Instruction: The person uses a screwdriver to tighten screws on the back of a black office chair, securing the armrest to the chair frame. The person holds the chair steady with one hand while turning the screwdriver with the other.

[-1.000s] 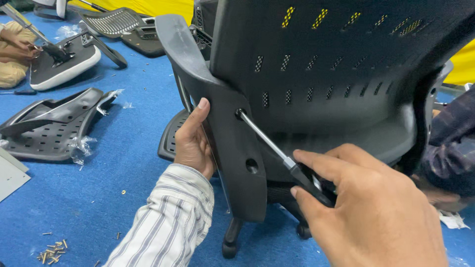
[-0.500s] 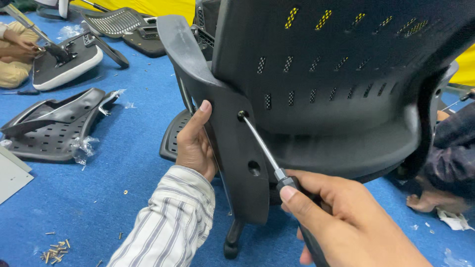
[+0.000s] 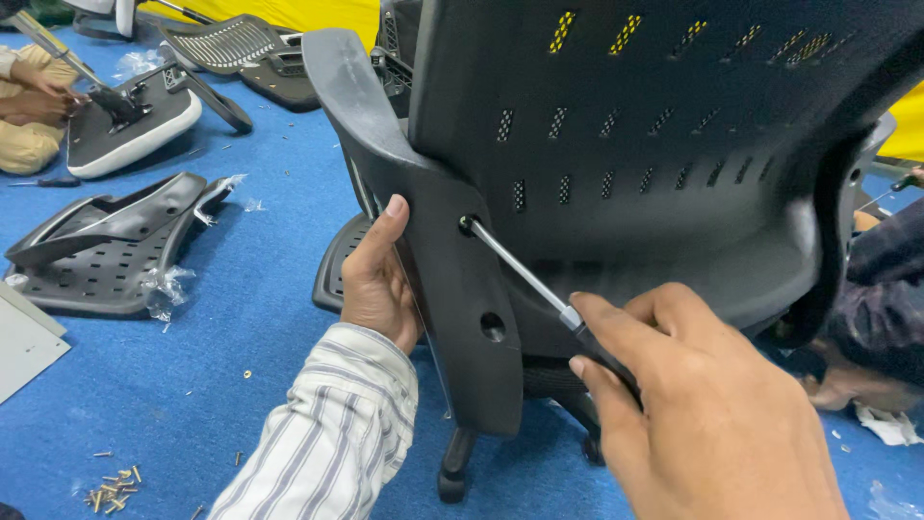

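A black office chair back with mesh slots stands in front of me, joined to a black plastic spine bracket. My left hand, in a striped sleeve, grips the bracket's left edge. My right hand is closed around the black handle of a screwdriver. Its metal shaft runs up and left, with the tip set in the upper hole of the bracket. A second, empty hole sits lower on the bracket.
Blue carpet floor with loose screws at lower left. Black seat pans and other chair parts lie at left. Another person's hand works on a seat base at upper left. A dark-sleeved person sits at right.
My right hand has shifted on the screwdriver handle, dropping lower and then coming back up, while the tip stays in the upper hole. My left hand keeps its hold on the bracket.
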